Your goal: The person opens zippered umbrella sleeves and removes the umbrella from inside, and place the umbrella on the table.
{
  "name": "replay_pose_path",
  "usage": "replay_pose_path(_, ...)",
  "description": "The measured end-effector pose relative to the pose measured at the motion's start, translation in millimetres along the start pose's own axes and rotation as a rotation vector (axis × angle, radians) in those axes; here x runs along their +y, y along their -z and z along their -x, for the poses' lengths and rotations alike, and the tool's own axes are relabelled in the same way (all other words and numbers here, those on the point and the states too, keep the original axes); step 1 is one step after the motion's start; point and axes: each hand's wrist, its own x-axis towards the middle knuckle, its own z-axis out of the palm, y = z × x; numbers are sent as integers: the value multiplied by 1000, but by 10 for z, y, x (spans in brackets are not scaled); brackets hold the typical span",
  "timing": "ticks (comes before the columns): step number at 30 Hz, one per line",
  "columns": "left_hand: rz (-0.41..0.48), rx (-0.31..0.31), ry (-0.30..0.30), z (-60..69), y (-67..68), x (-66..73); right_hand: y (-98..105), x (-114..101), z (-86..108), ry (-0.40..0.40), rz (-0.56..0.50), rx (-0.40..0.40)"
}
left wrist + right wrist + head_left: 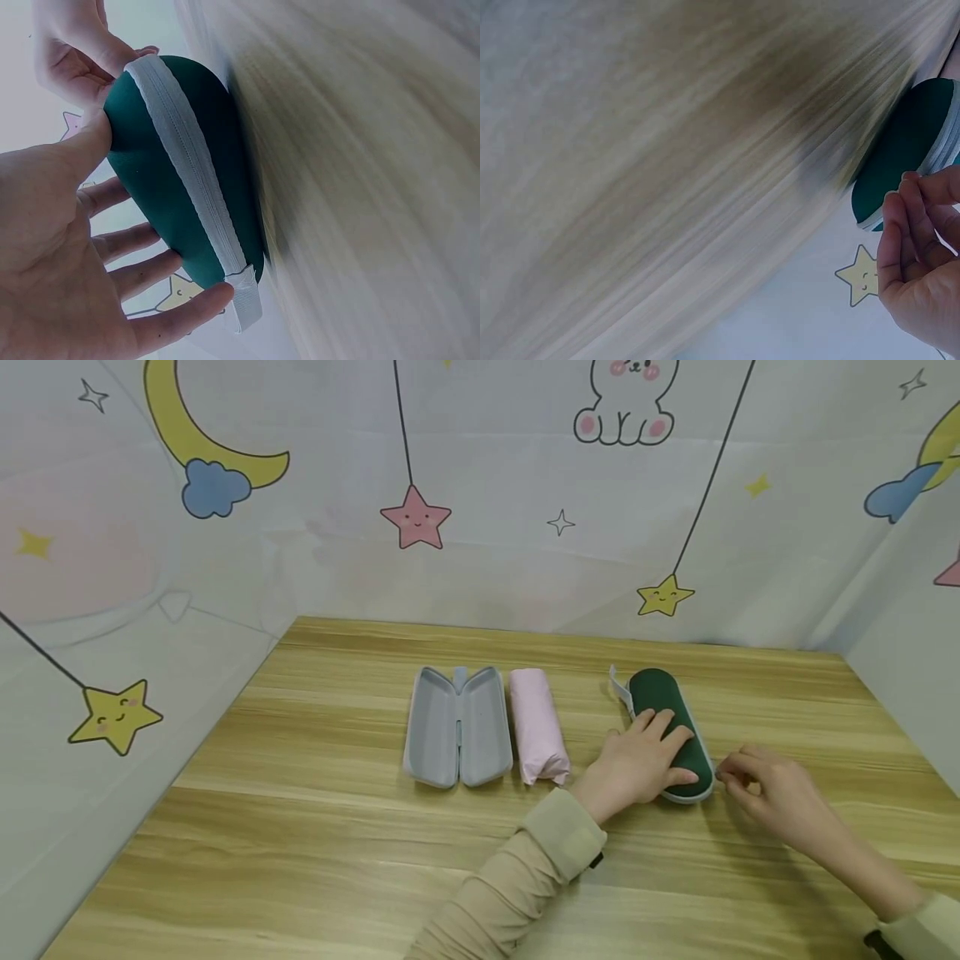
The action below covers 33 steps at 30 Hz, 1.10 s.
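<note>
A dark green case (654, 689) with a grey zipper band (184, 150) lies on the table, slanting, a grey strap (621, 690) at its far end. Spread over its top is the left hand (637, 764), fingers on the green surface and thumb near the close end. The left wrist view shows that palm (52, 247) beside the case. At the close right end, the right hand (783, 797) pinches at the zipper edge with thumb and fingertips; the small pull between them is mostly hidden. In the right wrist view, the right hand (922, 255) has its fingertips together by the band.
Left of the case, a pink wrapped bundle (536, 722) lies beside an open grey hard case (431, 727) with two hollow halves. The wooden table (300, 827) ends at a patterned cloth (510, 460) behind and at both sides.
</note>
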Motion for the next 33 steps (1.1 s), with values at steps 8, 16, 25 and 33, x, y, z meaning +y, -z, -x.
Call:
replay_pose_path(8, 6, 1, -1, -7, -6, -1, -8, -13, 33, 0, -4, 6)
replay_pose_path(16, 3, -4, 0, -13, -5, 5, 7, -34, 51, -8, 5, 2)
replay_pose_path(25, 5, -9, 0, -14, 5, 6, 24, -52, 56, 1, 5, -5)
replay_pose_path(33, 10, -12, 3, -16, 6, -8, 30, -105, 72, -6, 15, -8)
